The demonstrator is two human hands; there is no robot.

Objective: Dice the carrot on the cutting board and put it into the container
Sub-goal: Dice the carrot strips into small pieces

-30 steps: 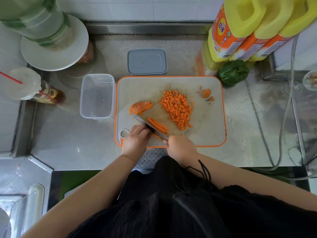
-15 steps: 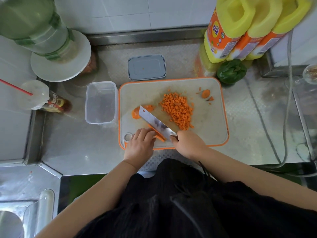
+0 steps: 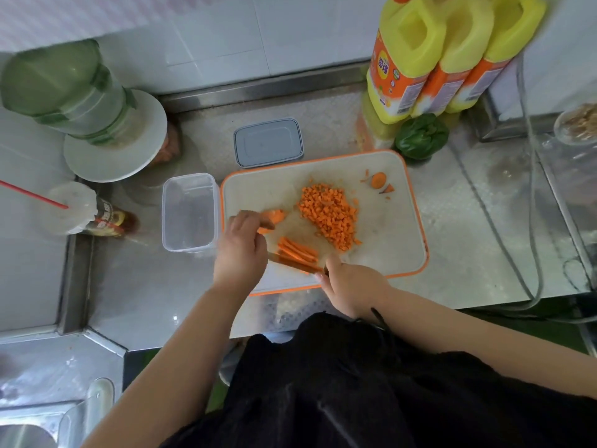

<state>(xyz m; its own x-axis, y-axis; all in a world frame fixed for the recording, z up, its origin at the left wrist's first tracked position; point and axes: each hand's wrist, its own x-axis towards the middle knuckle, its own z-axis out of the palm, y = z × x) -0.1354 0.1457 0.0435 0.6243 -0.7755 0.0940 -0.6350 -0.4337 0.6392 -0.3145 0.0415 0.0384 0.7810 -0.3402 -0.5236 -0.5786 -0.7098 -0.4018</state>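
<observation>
- Cutting board [image 3: 381, 253]: white with an orange rim, on the steel table [image 3: 468, 247]; it carries all the carrot.
- Diced carrot [image 3: 328, 215]: a heap at the board's centre. Carrot strips [image 3: 297, 252] lie near the board's front edge, long axis running from upper left to lower right, between the two hands.
- Uncut carrot piece [image 3: 274, 216]: at the board's left side, just beyond the left hand [image 3: 240, 250]. The fingers of this hand are curled and reach toward the piece; the view is blurred, so a grip cannot be confirmed.
- Right hand [image 3: 352, 286]: closed round the handle of a knife [image 3: 292, 265], whose blade lies low along the near side of the strips.
- Container [image 3: 189, 213]: clear, holding no carrot, just left of the board; its grey lid [image 3: 268, 142] lies behind the board.
- Key relation: the strips lie directly ahead of the blade and nearer the right hand; dicing would call for cuts across their long axis.
- Change from one second ago: the left hand has left the strips and moved up-left toward the uncut piece; half a second ago the blade was raised and angled, and it is now down beside the strips.
</observation>
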